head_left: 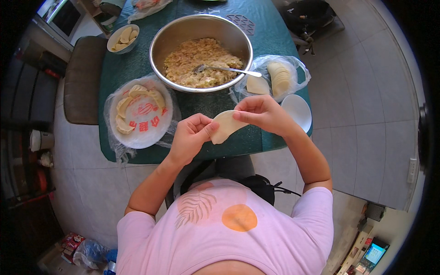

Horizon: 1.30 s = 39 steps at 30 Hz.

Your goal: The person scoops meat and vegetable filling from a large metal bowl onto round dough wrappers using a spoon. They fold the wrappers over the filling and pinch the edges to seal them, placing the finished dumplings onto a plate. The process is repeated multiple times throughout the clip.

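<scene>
Between my hands a pale dumpling wrapper (225, 128) is held up, just over the near edge of the table. My left hand (192, 135) pinches its left end between thumb and fingers. At its upper right end, my right hand (262, 114) grips it the same way. Beyond them stands a big steel bowl (155, 58) of minced filling (197, 57), with a metal spoon (229, 69) resting in it. To the left, folded dumplings (123, 107) lie around the rim of a plastic-covered plate (146, 117). Stacked wrappers (279, 78) sit in a clear plastic bag (298, 68) on the right.
A small white bowl (297, 112) stands by my right forearm at the table edge. Another bowl (112, 45) with dumplings is at the far left. The table has a green cover (270, 27). A dark chair (85, 78) adjoins its left side; a black bag (307, 18) sits far right.
</scene>
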Each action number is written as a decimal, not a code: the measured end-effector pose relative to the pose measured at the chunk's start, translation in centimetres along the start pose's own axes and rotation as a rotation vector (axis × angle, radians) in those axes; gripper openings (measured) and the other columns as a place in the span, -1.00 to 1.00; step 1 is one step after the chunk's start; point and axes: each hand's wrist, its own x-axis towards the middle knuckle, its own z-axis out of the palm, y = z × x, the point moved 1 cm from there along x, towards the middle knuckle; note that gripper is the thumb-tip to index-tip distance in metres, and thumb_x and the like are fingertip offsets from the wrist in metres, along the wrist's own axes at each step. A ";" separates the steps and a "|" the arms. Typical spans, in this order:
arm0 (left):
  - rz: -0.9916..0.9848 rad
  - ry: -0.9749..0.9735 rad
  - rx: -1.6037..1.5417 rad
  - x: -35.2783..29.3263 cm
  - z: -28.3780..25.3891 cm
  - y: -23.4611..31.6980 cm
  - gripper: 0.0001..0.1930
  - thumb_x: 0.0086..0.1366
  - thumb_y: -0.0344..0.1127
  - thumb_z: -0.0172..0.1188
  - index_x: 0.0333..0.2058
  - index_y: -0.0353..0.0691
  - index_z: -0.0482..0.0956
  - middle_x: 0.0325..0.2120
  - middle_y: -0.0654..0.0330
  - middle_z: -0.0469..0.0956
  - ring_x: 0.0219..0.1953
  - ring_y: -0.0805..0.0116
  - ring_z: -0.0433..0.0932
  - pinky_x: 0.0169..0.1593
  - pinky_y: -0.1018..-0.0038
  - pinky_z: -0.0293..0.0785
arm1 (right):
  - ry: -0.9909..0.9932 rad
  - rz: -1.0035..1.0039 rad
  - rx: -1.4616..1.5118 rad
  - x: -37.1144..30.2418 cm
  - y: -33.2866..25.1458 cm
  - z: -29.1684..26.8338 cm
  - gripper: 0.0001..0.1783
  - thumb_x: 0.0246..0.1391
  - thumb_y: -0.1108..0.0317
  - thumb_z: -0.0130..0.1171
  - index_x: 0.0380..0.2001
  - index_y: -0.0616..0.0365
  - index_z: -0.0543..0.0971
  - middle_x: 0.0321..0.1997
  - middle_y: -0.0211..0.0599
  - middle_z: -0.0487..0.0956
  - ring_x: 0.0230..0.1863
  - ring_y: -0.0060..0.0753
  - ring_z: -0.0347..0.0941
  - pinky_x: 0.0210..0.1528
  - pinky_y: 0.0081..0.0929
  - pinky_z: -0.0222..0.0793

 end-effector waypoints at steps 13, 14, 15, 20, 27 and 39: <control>-0.254 -0.221 -0.195 1.6 -3.3 1.2 -0.21 0.19 0.31 -0.05 0.03 -0.42 0.33 -0.09 0.01 0.51 -0.05 0.25 0.53 0.02 0.33 0.46 | -0.081 -0.436 -0.525 -1.3 -7.5 3.2 -0.89 0.02 0.45 0.14 -0.35 0.21 0.55 -0.46 -0.11 0.57 -0.43 -0.10 0.52 -0.35 -0.41 0.41; -0.334 -0.084 -0.209 1.5 -3.0 1.3 -0.22 0.22 0.30 -0.08 0.02 -0.44 0.34 -0.09 0.00 0.51 -0.07 0.23 0.54 0.01 0.31 0.47 | -0.008 -0.481 -0.538 -1.1 -7.7 3.3 -0.90 0.03 0.45 0.14 -0.35 0.21 0.54 -0.46 -0.12 0.57 -0.43 -0.10 0.52 -0.36 -0.42 0.42; -0.314 0.034 -0.103 0.6 -1.6 2.5 -0.19 0.27 0.33 -0.23 0.00 -0.46 0.37 -0.12 -0.07 0.51 -0.09 0.16 0.56 -0.02 0.25 0.49 | 0.093 -0.611 -0.576 -0.8 -7.6 3.4 -0.88 -0.07 0.49 0.15 -0.37 0.18 0.52 -0.47 -0.17 0.54 -0.43 -0.12 0.49 -0.39 -0.41 0.41; -0.353 -0.273 -0.636 -0.7 -1.7 3.1 -0.11 0.24 0.42 -0.40 0.07 -0.39 0.31 -0.02 -0.06 0.43 0.03 0.09 0.46 0.08 0.20 0.40 | 0.213 -0.916 -1.072 -0.4 -5.7 6.0 -0.74 -0.27 0.36 0.17 -0.40 0.16 0.47 -0.45 -0.32 0.43 -0.40 -0.27 0.44 -0.37 -0.41 0.36; -0.071 -0.094 -0.653 -1.0 -1.5 3.2 -0.53 0.31 -0.37 -0.03 0.16 -0.38 0.18 0.08 0.00 0.35 0.14 0.17 0.35 0.21 0.25 0.25 | 0.326 -0.621 -0.621 -0.9 -2.6 5.7 -0.91 -0.02 0.48 0.22 -0.47 0.23 0.50 -0.43 -0.21 0.53 -0.41 -0.27 0.51 -0.40 -0.41 0.43; 0.006 0.245 -0.138 -1.8 -2.5 1.5 -0.63 0.31 -0.29 0.07 0.03 -0.34 0.36 -0.12 0.19 0.50 -0.15 0.46 0.50 -0.12 0.52 0.46 | 0.726 -0.444 -0.274 3.3 2.5 -2.8 -0.64 -0.01 0.58 0.19 -0.09 0.26 0.44 -0.33 -0.27 0.56 -0.37 -0.52 0.53 -0.30 -0.60 0.46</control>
